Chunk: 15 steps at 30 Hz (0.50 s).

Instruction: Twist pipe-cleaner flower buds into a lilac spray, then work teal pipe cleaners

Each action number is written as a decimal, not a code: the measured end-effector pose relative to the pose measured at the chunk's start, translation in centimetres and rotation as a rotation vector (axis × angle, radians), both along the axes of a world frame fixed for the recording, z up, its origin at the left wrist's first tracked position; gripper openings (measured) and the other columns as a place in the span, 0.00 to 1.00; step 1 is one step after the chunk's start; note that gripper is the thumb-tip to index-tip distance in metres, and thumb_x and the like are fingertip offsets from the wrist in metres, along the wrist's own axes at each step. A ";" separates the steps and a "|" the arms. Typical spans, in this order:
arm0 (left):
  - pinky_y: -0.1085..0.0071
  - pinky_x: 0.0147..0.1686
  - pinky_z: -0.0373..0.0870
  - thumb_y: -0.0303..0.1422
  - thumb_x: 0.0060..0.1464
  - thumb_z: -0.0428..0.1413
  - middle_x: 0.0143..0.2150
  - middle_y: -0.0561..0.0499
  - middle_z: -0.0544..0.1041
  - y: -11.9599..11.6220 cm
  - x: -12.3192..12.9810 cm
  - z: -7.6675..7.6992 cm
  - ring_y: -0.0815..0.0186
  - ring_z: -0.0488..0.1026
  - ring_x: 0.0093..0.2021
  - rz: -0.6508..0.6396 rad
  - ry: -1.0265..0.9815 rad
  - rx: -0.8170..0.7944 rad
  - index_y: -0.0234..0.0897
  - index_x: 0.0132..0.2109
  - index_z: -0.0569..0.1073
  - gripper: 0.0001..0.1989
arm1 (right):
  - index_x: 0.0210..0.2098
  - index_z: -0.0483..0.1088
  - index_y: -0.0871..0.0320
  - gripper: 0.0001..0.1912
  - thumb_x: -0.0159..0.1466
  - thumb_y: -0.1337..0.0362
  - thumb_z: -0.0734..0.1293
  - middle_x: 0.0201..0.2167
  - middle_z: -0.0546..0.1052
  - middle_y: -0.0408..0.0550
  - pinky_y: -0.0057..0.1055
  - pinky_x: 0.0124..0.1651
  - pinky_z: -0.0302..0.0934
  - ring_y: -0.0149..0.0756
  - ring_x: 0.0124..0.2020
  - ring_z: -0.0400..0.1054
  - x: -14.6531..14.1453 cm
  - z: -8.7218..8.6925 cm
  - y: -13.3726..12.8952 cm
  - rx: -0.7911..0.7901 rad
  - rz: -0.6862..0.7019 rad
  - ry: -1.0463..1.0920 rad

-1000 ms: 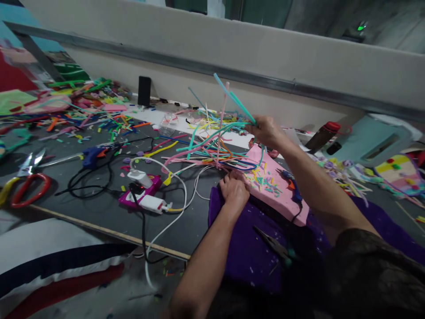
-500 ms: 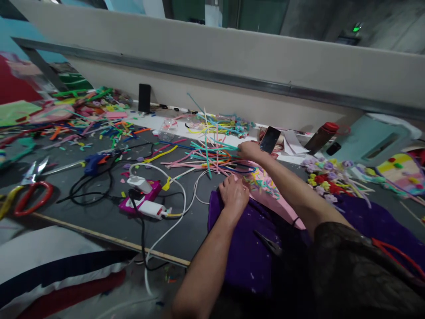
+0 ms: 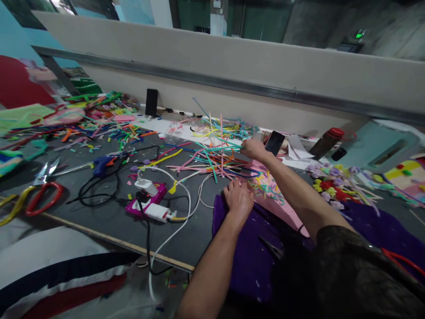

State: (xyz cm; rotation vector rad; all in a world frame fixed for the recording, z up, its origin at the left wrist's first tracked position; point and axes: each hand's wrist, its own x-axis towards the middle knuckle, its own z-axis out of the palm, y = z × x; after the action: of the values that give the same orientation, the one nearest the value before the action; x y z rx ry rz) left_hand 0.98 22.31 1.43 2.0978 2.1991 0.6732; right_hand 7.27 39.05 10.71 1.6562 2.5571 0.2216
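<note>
My right hand (image 3: 255, 149) reaches over the far side of a loose heap of pipe cleaners (image 3: 212, 164). Its fingers are closed round the ends of some teal pipe cleaners (image 3: 229, 145). My left hand (image 3: 238, 199) lies palm down at the near edge of the heap, fingers apart, with the tips partly hidden. Under its wrist spreads a purple cloth (image 3: 245, 261) across my lap and the table edge. A pink tray or sheet (image 3: 288, 212) with small cut pieces (image 3: 270, 188) lies between my arms. Dark pliers (image 3: 271, 247) rest on the cloth.
A pink power strip (image 3: 161, 193) with white and black cables is left of my left hand. Further left are a glue gun (image 3: 102, 165) and red-handled scissors (image 3: 44, 197). A phone (image 3: 275, 142), a bottle (image 3: 327, 144) and fuzzy flowers (image 3: 327, 181) stand or lie right.
The whole view has shifted slightly, so things appear a little lower and further right. Both hands keep nearly the same places over the pipe cleaners.
</note>
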 end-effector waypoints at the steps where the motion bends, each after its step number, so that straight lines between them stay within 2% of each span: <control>1: 0.60 0.45 0.56 0.38 0.47 0.52 0.51 0.45 0.65 0.0 0.0 0.1 0.56 0.58 0.50 0.000 0.004 -0.014 0.40 0.45 0.70 0.17 | 0.41 0.71 0.58 0.18 0.59 0.57 0.57 0.40 0.74 0.57 0.33 0.37 0.60 0.46 0.41 0.68 0.2 0.7 -0.1 0.009 0.003 0.004; 6: 0.60 0.46 0.55 0.37 0.48 0.51 0.52 0.45 0.64 -0.2 -0.1 0.8 0.57 0.58 0.51 0.000 0.017 -0.088 0.38 0.44 0.71 0.16 | 0.35 0.72 0.59 0.14 0.56 0.59 0.59 0.35 0.76 0.55 0.30 0.34 0.59 0.42 0.36 0.69 0.6 3.8 -1.0 0.024 0.023 0.090; 10: 0.61 0.45 0.56 0.37 0.49 0.49 0.48 0.44 0.67 -0.1 -0.1 0.8 0.57 0.59 0.49 0.005 0.017 -0.101 0.37 0.42 0.72 0.15 | 0.29 0.72 0.62 0.11 0.55 0.63 0.60 0.26 0.76 0.50 0.24 0.27 0.58 0.32 0.24 0.68 1.0 5.8 -2.0 -0.128 0.070 0.231; 13: 0.60 0.43 0.56 0.37 0.49 0.48 0.48 0.43 0.67 0.0 -0.1 0.5 0.56 0.60 0.48 0.001 0.013 -0.044 0.36 0.43 0.72 0.16 | 0.31 0.71 0.63 0.14 0.58 0.60 0.59 0.25 0.76 0.48 0.23 0.25 0.58 0.28 0.20 0.65 1.4 6.7 -2.4 -0.168 0.154 0.356; 15: 0.60 0.43 0.56 0.37 0.49 0.48 0.48 0.43 0.67 0.0 -0.1 0.2 0.56 0.60 0.47 -0.007 0.014 -0.014 0.35 0.42 0.72 0.16 | 0.34 0.71 0.63 0.15 0.58 0.58 0.59 0.26 0.76 0.50 0.23 0.27 0.59 0.29 0.23 0.67 1.6 6.6 -2.4 -0.124 0.163 0.311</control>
State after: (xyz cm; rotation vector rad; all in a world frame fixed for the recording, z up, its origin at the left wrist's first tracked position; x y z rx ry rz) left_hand 0.93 22.29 1.67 2.1096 2.1962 0.6426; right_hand 8.83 36.65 17.35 1.5451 2.8632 -0.1984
